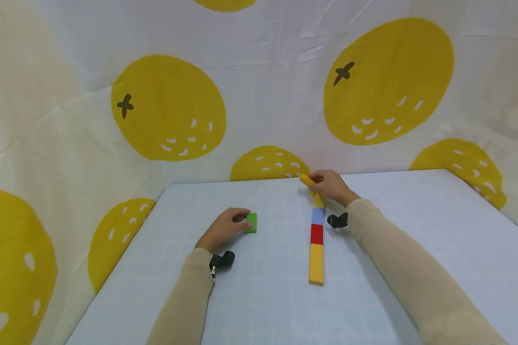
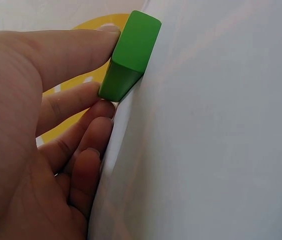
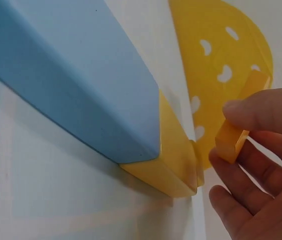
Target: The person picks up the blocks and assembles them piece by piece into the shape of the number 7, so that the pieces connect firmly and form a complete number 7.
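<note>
My left hand pinches a green block between thumb and fingers, low over the left middle of the table. Past the far end of a row of blocks, my right hand holds a yellow block in its fingertips, tilted and raised off the tabletop. The row runs away from me: a longer yellow block nearest, then a red block, a blue block and another yellow block. In the head view the right fingers partly cover the row's far end.
The table has a pale checked cover. Behind it hangs a white cloth printed with large yellow fruit shapes. Small black cameras sit at the left wrist and right wrist, the right one close beside the row.
</note>
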A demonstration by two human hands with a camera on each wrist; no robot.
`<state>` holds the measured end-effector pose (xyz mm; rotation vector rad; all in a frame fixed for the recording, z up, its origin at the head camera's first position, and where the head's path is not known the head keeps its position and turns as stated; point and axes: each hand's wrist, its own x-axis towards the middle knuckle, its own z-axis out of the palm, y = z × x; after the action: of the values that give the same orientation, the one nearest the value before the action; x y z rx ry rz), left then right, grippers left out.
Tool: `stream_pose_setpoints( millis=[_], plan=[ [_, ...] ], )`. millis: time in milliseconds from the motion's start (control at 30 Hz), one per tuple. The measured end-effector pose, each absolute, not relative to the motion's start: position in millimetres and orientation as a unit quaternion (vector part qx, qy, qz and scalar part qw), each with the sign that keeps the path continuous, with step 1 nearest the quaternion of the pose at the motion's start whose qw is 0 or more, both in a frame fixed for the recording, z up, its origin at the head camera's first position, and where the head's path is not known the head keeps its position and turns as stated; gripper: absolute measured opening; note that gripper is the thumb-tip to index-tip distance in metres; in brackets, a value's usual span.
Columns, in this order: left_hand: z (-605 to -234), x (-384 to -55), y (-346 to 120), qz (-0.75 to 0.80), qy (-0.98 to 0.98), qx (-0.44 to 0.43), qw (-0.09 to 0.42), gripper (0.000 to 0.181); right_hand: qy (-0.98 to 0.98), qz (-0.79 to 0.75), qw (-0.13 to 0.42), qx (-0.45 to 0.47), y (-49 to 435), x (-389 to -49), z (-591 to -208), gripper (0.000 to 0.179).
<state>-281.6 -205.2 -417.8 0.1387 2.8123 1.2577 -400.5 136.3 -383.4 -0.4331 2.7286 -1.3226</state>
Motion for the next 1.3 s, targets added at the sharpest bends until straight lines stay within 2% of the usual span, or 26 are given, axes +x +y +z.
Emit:
stream_pose_setpoints(
  millis=[800,1300],
  plan=[
    [-416.2,-280.6,-205.5,0.399,0.915,0.063,0.022,0.048,0.901,-0.400,0.045,-0.163,130.1,-410.6,-394.4,0.039],
    [-411.4,-279.7,-205.4,0.394,0.917,0.064,0.023,0.047,0.909,-0.374,0.039,-0.180,125.8,-412.7,-394.9,0.031]
  ],
)
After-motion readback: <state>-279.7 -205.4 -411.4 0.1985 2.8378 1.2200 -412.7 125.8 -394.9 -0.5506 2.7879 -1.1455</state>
